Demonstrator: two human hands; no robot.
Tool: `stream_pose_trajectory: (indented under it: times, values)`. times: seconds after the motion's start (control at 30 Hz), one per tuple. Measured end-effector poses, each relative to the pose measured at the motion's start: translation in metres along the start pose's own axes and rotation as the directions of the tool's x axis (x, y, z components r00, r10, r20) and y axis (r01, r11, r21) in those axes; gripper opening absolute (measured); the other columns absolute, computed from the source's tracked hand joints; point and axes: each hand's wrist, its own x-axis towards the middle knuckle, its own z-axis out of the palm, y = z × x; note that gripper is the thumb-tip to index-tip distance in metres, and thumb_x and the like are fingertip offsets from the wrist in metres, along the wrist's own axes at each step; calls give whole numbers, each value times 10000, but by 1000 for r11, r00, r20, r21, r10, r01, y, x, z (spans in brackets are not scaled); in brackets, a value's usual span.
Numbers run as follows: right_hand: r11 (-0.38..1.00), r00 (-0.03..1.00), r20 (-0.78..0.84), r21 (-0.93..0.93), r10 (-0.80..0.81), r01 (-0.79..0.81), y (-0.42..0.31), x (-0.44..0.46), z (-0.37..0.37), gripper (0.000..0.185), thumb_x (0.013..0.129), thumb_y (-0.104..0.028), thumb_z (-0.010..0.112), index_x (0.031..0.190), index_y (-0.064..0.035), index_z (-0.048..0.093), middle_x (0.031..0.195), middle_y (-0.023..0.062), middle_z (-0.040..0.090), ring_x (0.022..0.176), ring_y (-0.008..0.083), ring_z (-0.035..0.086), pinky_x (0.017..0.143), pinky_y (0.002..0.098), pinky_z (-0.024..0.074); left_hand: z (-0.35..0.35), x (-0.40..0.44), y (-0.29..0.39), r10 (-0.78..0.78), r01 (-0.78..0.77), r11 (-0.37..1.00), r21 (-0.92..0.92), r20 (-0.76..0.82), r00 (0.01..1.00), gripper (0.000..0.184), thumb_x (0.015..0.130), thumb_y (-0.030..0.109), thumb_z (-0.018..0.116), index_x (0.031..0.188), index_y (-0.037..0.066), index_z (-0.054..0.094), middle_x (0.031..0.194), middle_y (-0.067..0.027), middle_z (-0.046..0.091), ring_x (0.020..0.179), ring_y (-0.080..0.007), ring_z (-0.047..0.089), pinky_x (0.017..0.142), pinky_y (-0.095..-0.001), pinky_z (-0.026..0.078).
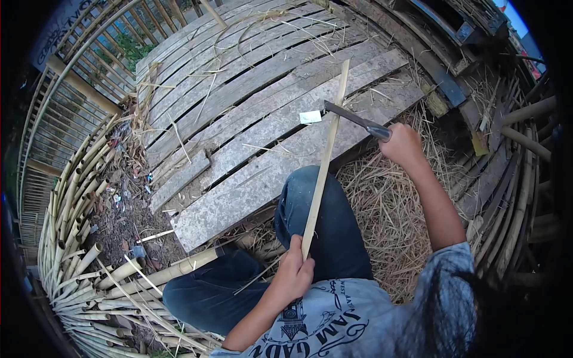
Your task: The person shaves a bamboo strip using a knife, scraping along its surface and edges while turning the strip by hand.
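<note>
A long, pale bamboo strip [323, 170] runs from my lap up over the wooden platform. Its lower end is in my left hand [292, 270], whose fingers are wrapped round it. My right hand [402, 145] grips the dark handle of a machete-like knife [352, 117]. The blade crosses the strip near its upper part and appears to touch it; the exact contact is hard to make out. Below its middle, the strip passes over my raised knee [325, 203] in dark jeans.
The slatted wooden platform [239, 131] lies ahead, with a small white paper [310, 117] and a loose board [181, 181] on it. Shavings [388, 209] heap at my right. Cut bamboo poles [65, 221] are stacked at left, before a bamboo fence [77, 89].
</note>
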Motion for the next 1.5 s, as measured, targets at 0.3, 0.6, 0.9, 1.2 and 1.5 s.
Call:
stream_pose_trajectory:
  times: [0.3, 0.6, 0.9, 1.2, 1.5]
  values:
    - [928, 978, -39, 324, 205, -182, 15, -23, 12, 232, 713, -222, 629, 677, 5, 599, 643, 212, 599, 645, 401, 600, 604, 431, 465, -10, -1, -11, -101, 111, 987, -113, 96, 990, 244, 777, 19, 408, 1021, 25, 410, 779, -64, 439, 710, -144, 420, 632, -303, 381]
    - [959, 956, 101, 108, -274, 263, -36, -99, 15, 164, 640, -219, 633, 658, -56, 624, 633, 171, 623, 641, 356, 633, 632, 440, 507, 0, 14, -17, -66, 80, 984, -159, 93, 993, 258, 793, 19, 403, 1049, 11, 431, 756, -28, 425, 633, -123, 417, 544, -292, 355]
    - [911, 896, 183, -13, -404, 413, -31, -36, 26, 217, 561, -215, 682, 718, -69, 646, 698, 156, 655, 698, 353, 652, 679, 444, 513, 5, 7, 1, -7, 7, 999, -34, 7, 1000, 185, 818, 58, 425, 989, -10, 437, 741, -87, 449, 667, -153, 446, 588, -319, 386]
    - [1000, 1000, -10, -9, -7, 7, -10, -3, 13, 239, 640, -210, 652, 788, -25, 687, 790, 209, 670, 759, 374, 662, 726, 444, 524, 9, -14, 3, -22, 24, 999, 47, -37, 999, 178, 830, 75, 438, 990, -3, 438, 727, -98, 451, 674, -187, 478, 609, -348, 405]
    - [928, 928, -50, 88, 368, -363, 89, -76, 0, 253, 730, -253, 606, 791, -20, 684, 813, 223, 669, 793, 379, 659, 745, 445, 517, -9, 1, -16, -248, 354, 765, -538, 261, 933, 130, 845, 37, 443, 879, 141, 372, 585, 45, 320, 438, -51, 284, 385, -225, 202]
